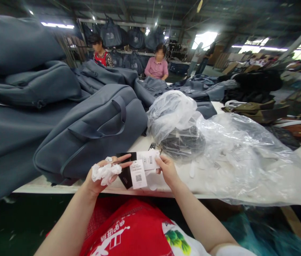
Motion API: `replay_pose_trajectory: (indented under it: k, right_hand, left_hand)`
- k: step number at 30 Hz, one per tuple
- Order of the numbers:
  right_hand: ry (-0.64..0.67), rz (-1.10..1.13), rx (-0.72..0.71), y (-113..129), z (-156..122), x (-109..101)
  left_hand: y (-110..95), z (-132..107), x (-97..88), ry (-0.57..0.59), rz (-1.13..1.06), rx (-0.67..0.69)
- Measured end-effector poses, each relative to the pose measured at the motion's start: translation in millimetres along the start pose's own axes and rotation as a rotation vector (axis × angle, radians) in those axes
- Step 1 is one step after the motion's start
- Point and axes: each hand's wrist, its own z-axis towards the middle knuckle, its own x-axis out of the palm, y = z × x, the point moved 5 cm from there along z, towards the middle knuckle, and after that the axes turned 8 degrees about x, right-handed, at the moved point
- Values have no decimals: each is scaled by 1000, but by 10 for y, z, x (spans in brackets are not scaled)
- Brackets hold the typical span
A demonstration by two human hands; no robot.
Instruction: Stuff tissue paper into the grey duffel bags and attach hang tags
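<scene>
Beside the slate-blue rounded fabric bag (94, 129), the left hand (98, 185) clasps a crumpled white wad (105, 173); the right hand (168, 170) pinches 1 white rectangular barcoded tag (145, 161).

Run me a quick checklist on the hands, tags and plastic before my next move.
1. Right hand gripping the upper white tag: ok.
2. Left hand free of scraps: not ok, it holds a crumpled white wad.
3. Lower white tag print side showing: ok.
4. Tags fastened to the blue-grey bag: cannot tell.
5. Table free of plastic: not ok, clear plastic covers its right side.
</scene>
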Motion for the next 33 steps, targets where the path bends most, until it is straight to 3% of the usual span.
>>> replay_pose_trajectory:
  k: [7,15,18,20,22,24,30,33]
  right_hand:
    - [-126,54,-42,-63,125,-47]
    - [-271,-76,-85,-101,399,-305]
    - [-501,-369,-349,154,286,-434]
    - [-588,-611,-591,376,136,-376]
    - [-527,-780,-738,527,44,-226]
    - [-434,-862,-781,615,26,-78]
    - [-453,-882,-773,755,103,133]
    - [-354,-794,-701,755,165,209]
  left_hand:
    - [37,188,-33,-22,151,-15]
    - [121,790,172,172,-195,-46]
    - [142,982,208,210,-218,-45]
    - [123,1074,246,229,-230,-43]
    - [76,1128,304,244,-232,-48]
    - [11,1142,370,245,-222,-59]
    - [-168,1000,515,191,-110,-30]
    - [-188,892,607,207,-111,-19]
